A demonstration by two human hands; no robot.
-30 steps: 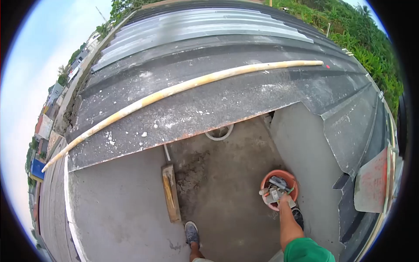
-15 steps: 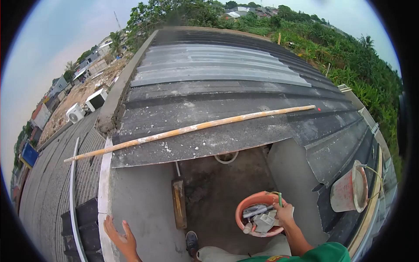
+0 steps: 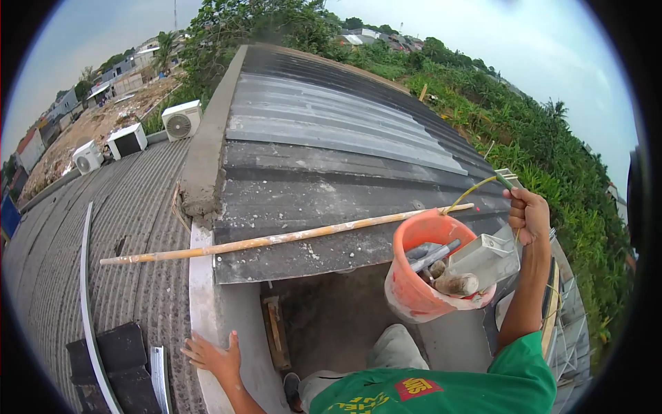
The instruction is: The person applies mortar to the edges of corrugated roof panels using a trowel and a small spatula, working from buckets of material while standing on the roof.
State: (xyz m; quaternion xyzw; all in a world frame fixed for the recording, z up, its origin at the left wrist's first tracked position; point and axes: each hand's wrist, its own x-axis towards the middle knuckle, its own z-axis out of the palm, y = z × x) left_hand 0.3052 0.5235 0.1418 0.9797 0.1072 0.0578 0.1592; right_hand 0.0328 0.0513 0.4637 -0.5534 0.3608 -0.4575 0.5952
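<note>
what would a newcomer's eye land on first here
The orange bucket holding tools stands out first, hanging at centre right from its thin handle, which the right hand grips. Next comes the long pale pole lying across the dark corrugated roof in the middle. The left hand is spread flat on the concrete ledge at bottom left.

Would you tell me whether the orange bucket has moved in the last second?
Yes: up. The orange bucket has left the concrete floor and now hangs from the right hand, level with the long pole on the roof.
</note>
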